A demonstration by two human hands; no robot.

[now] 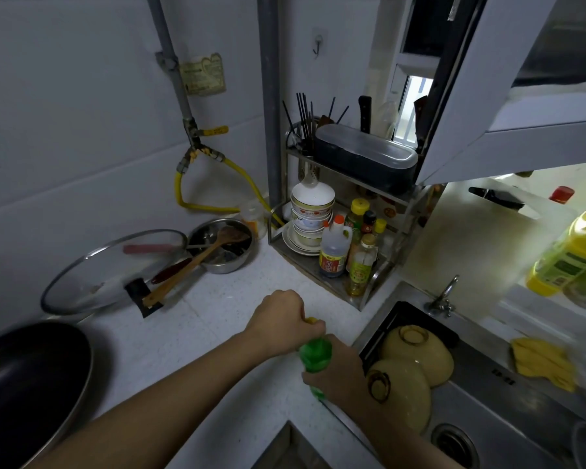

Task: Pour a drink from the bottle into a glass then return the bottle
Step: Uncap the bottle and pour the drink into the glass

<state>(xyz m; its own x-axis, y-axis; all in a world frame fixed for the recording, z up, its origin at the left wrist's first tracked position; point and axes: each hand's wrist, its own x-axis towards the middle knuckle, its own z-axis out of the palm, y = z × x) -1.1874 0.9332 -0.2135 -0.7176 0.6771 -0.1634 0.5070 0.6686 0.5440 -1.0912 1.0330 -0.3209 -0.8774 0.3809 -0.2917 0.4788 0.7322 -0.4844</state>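
A green bottle with a yellow cap stands upright on the white counter, near the sink's left edge. My left hand is closed over the cap from above. My right hand wraps around the bottle's body from the right and hides its lower part. No drinking glass shows anywhere in view.
A steel sink at right holds two upturned yellow bowls. A rack with sauce bottles and stacked dishes stands behind. A glass lid, a steel bowl with utensils and a black pan lie left.
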